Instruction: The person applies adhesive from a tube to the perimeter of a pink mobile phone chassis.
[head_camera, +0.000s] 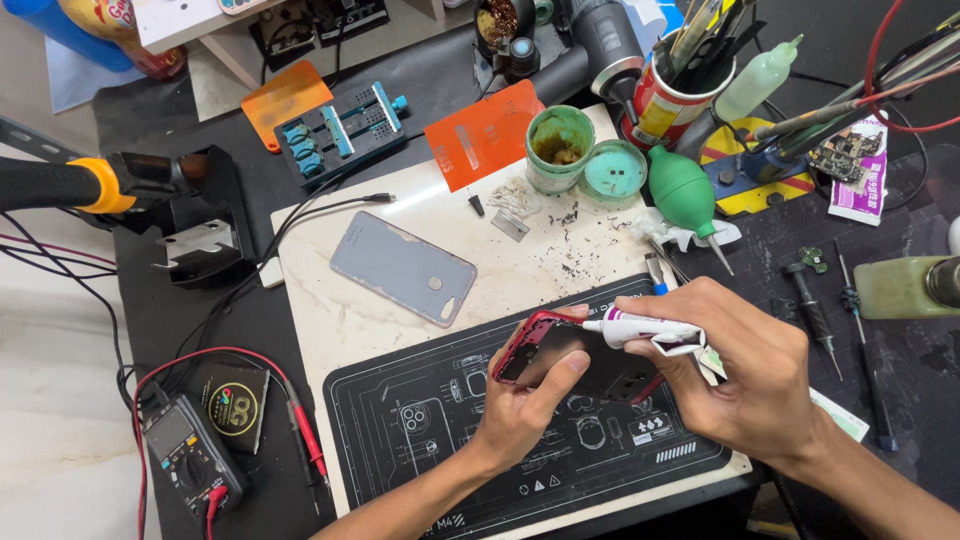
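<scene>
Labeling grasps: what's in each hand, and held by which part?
Left hand holds the red phone frame by its lower edge, thumb on its face. Right hand grips the white glue tube at its folded rear end, nozzle on the frame's upper rim.

The left hand (525, 400) covers the lower edge of the red phone frame (560, 355). The right hand (745, 375) hides the rear of the glue tube (640, 327). The picture's edge cuts off the yellow-handled tool (70, 183) and the red cable (890, 60). The tube's nozzle tip is too small to make out.
</scene>
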